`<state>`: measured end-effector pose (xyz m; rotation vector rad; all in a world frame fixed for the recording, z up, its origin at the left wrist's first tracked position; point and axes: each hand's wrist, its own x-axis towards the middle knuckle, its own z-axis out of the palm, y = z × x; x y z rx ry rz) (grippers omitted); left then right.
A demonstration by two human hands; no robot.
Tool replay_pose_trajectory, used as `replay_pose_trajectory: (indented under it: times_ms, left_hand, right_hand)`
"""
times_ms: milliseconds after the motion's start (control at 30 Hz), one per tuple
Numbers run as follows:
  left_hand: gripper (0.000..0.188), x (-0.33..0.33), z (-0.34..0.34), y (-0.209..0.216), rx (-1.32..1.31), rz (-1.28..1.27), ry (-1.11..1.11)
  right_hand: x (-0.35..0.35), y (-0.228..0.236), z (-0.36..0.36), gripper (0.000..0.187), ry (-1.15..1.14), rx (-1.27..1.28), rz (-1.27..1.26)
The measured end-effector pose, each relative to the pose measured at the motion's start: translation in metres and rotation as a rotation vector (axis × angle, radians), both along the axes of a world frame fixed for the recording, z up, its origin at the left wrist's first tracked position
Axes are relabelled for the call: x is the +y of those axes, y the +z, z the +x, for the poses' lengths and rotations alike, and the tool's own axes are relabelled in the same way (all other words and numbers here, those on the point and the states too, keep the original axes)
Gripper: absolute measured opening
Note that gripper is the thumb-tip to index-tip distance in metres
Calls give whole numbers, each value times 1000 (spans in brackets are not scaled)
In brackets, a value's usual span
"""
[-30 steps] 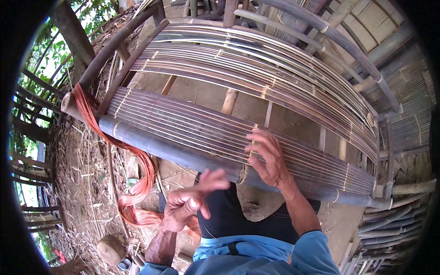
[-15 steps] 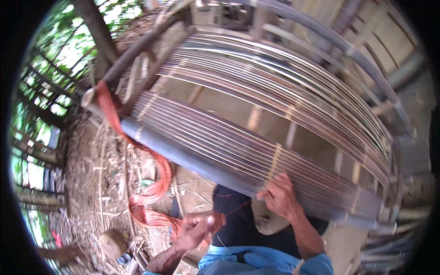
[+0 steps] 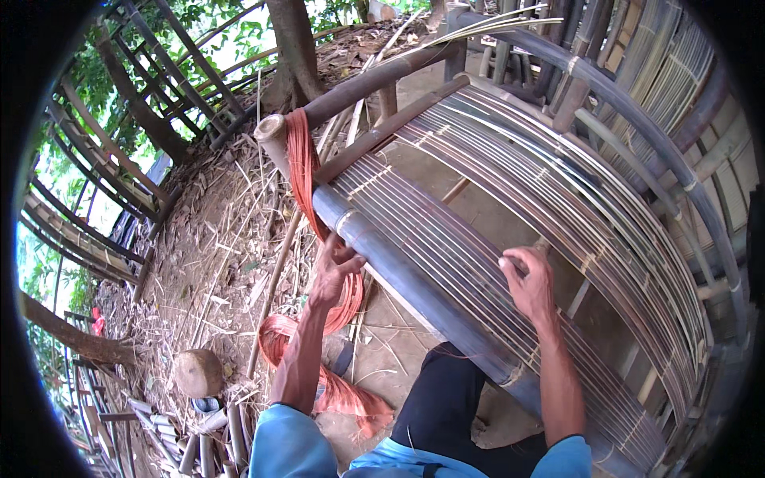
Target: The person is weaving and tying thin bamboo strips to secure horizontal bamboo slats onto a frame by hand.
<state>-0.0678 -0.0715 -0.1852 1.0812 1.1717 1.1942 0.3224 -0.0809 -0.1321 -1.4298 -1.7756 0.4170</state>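
Note:
A bamboo bench with thin slats (image 3: pixel 434 231) tied across its seat stands before me, its thick dark front rail (image 3: pixel 410 275) running from upper left to lower right. Orange-red fibre strands (image 3: pixel 300 155) are draped over the bench's left end and trail down to the ground in a loose bundle. My left hand (image 3: pixel 328 275) is by these strands, just below the rail's left part, thumb apart from the partly hidden fingers. Over the seat slats hovers my right hand (image 3: pixel 532 287), fingers curled and thumb close to the fingertips; anything pinched there is too small to make out.
A round wooden block (image 3: pixel 198 373) sits on the littered ground at left, with cut bamboo pieces (image 3: pixel 171 434) below it. A tree trunk (image 3: pixel 293 48) rises at the back. Long pale strips (image 3: pixel 498 28) rest across the bench's far corner. My knee (image 3: pixel 438 390) is beside the rail.
My left hand has moved up and forward to the orange strands at the rail. My right hand has lifted from the slats' front edge and moved farther over the seat. The view has shifted.

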Motion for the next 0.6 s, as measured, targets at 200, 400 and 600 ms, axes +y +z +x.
replay_pose_trajectory:
  times_ms: [200,400,600]
  left_hand:
    - [28,-41,-104,20,395,-126,112]
    - [29,-13,-174,181,-163,419,633]
    - [33,120,-74,191,334,207,162]
  right_hand:
    - [28,-16,11,15,7,118,-210]
    - [61,-20,9,19,-5,162,-349]
    - [128,-53,-3,33,2,177,-443]
